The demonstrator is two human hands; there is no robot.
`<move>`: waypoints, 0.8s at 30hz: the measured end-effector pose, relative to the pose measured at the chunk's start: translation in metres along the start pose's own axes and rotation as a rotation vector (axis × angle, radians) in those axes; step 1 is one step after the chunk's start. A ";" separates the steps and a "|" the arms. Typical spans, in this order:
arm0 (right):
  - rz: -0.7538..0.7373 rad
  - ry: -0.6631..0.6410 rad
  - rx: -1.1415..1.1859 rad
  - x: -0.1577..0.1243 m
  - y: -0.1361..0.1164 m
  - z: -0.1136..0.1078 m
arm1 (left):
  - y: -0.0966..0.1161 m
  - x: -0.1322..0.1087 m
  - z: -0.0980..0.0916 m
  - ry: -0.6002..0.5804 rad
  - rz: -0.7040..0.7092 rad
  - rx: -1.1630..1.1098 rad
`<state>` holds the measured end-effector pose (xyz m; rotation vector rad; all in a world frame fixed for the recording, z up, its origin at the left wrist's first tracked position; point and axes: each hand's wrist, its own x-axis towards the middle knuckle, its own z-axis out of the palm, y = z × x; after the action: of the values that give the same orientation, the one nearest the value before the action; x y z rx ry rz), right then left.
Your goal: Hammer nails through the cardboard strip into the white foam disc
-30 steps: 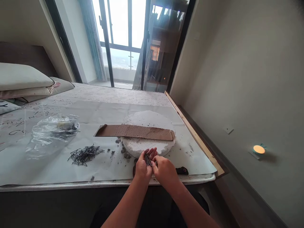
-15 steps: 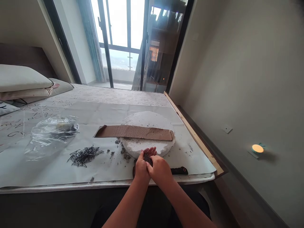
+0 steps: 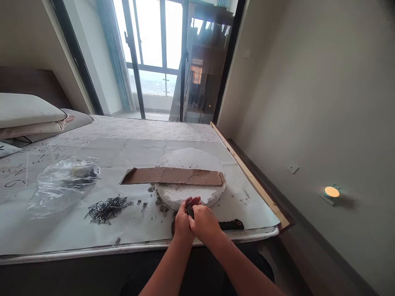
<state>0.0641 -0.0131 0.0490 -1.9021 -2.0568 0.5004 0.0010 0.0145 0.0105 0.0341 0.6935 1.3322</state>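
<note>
My left hand is curled around a small bundle of dark nails, held at the near edge of the bed. My right hand presses against it from the right, fingers closed over the same bundle. Just beyond the hands lies a round white foam disc with a brown perforated strip laid across it. A dark tool with a black handle lies under and right of my hands. A loose pile of nails sits to the left.
A crumpled clear plastic bag lies at the left on a white sheet covering the bed. Crumbs of debris lie by the disc. Pillows are stacked far left. A wooden bed rail runs along the right.
My right hand has moved in against my left hand and closed over the nails. My left fingers have curled shut. The view has tipped slightly downward.
</note>
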 end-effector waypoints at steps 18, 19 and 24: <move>-0.024 -0.005 -0.018 0.000 0.001 0.004 | 0.006 -0.001 -0.008 -0.035 -0.101 0.007; -0.013 0.006 -0.015 0.000 0.001 0.004 | 0.006 -0.001 -0.009 -0.032 -0.100 0.005; 0.020 0.051 0.007 0.000 0.002 0.004 | 0.009 -0.005 -0.007 -0.021 -0.117 -0.040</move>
<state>0.0641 -0.0127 0.0445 -1.9128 -2.0042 0.4585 -0.0102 0.0101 0.0105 -0.0240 0.6411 1.2312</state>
